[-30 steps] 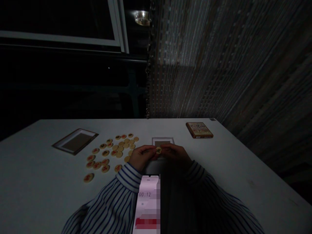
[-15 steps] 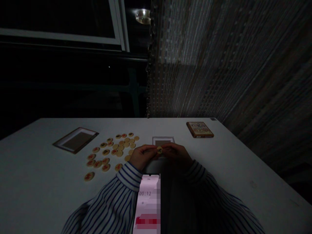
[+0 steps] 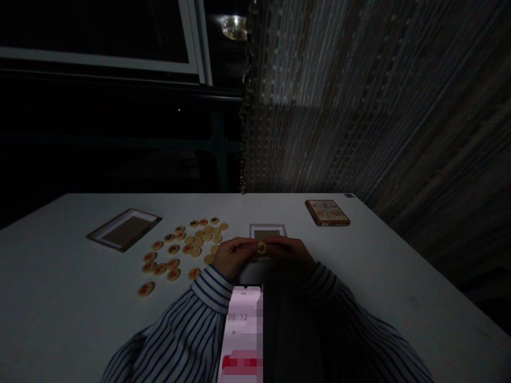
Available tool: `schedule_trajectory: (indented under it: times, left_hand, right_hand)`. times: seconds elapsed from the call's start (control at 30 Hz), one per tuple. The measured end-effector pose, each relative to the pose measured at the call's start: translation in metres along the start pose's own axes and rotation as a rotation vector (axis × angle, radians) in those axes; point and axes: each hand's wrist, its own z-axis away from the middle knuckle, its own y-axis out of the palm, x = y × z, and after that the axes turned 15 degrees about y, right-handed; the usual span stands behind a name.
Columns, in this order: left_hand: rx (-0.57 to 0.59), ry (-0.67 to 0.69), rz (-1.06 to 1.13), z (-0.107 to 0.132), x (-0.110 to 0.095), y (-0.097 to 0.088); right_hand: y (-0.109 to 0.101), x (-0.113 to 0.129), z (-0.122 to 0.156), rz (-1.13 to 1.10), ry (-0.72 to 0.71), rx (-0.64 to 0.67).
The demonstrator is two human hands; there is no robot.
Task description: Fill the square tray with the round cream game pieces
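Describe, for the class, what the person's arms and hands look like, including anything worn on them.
Both arms wear long sleeves, pale with dark blue stripes. On the left sleeve the stripes run lengthwise, while those on its cuff circle the wrist. The right sleeve is largely in shadow, its stripes fainter. The left hand and right hand are gloveless.
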Motion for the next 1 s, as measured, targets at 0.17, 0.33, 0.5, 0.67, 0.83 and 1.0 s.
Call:
schedule_trajectory:
  times: [0.17,0.33,0.5,0.67,0.83,1.0]
  left_hand:
    - [0.003,0.008,0.004,-0.0002,-0.0004,0.0]
    - [0.014,0.029,-0.004,-0.0015,0.0023,-0.0007]
    - [0.015,0.009,0.002,-0.001,0.0021,-0.0009]
    - [0.001,-0.002,0.024,-0.0001,0.0009,0.0002]
    - [0.023,0.006,0.016,-0.0004,-0.0002,0.0012]
    - [0.024,0.028,0.016,-0.0002,0.0005,0.0007]
  right_hand:
    - [-0.0003,-0.0005,-0.0008,0.008,-0.002,0.005]
    - [0.0,-0.0018,-0.0018,0.013,-0.018,0.0]
    - [0.0005,-0.0045,-0.0038,0.046,0.0,-0.025]
    - [0.0006,-0.007,-0.0042,0.035,0.005,-0.022]
    - [0.0,-0.0043,-0.0024,0.033,0.009,-0.024]
    - [-0.001,-0.0023,-0.0021,0.072,-0.022,-0.008]
